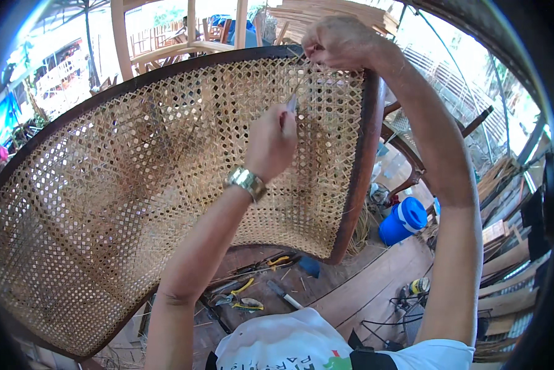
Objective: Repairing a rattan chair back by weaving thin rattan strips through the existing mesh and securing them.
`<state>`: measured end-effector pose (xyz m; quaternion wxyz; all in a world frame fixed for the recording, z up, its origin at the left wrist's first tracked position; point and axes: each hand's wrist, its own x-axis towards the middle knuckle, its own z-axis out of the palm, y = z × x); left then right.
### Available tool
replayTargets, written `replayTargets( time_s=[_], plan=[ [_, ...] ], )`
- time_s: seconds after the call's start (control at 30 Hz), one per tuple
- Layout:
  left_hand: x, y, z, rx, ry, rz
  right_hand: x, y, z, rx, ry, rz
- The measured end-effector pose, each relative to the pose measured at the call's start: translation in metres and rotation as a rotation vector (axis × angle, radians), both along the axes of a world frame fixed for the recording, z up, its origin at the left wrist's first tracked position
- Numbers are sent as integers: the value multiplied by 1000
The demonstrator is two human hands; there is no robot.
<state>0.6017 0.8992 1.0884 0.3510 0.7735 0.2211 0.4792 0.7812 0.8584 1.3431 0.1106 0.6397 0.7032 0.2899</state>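
A long curved woven cane panel [184, 142] in a dark wooden frame [354, 203] stretches across my view from the far right to the lower left. My left hand [270, 140], a gold watch on its wrist, is closed in front of the panel's upper right part. From its fingers points a thin, pale, pointed piece [292, 103], too small to name. At the far upper right corner my right hand [340, 44] is closed against the frame's top rail. Whatever its fingertips pinch is hidden.
On the floor below lie yellow-handled pliers [249, 304], a flat blade-like tool [283, 293] and a dark blue piece [309, 266]. A blue jug [404, 221] stands to the right, beside loose cane strips. Wooden frames [190, 37] and stacked slats [332, 11] rise behind.
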Motion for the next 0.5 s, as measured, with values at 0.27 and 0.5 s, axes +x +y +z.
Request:
replayTargets(
  time_s=[0.27,0.5],
  plan=[
    [-1,13,71,-290,127,-204,22,-23,22,261,-425,73],
    [11,37,77,-403,135,-395,49,-33,43,469,-384,385]
  ],
)
